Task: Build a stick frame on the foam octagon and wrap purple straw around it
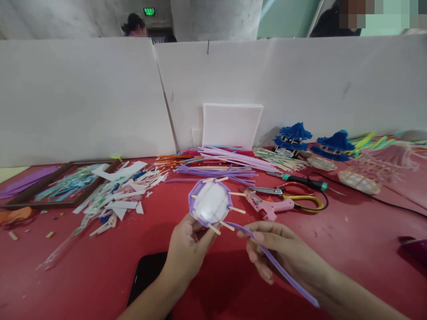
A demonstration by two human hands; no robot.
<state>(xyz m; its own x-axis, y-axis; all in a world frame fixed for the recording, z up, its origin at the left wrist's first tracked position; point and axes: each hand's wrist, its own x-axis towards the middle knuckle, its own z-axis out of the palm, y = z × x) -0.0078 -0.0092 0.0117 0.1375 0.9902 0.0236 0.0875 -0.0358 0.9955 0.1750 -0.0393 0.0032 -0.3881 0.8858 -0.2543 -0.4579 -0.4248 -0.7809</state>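
My left hand (pixel 188 244) is closed around the lower side of a small round craft piece (pixel 211 202). The piece has a white middle, a purple pipe-cleaner rim and several short wooden sticks poking outward. Between the thumb and fingers of my right hand (pixel 276 246) is a purple pipe cleaner (pixel 287 275). One end of it reaches the lower right rim of the round piece; the other hangs down toward my wrist. Whether that end is fixed to the rim, I cannot tell. The fingers of my left hand beneath the piece are hidden.
Behind lie bundles of pipe cleaners (pixel 230 158). To the right are a pink glue gun (pixel 271 206), scissors (pixel 303 200) and blue-roofed models (pixel 293 138). At left are a scrap pile (pixel 123 191) and a brown frame (pixel 40 203). A black phone (pixel 147 271) lies under my left forearm.
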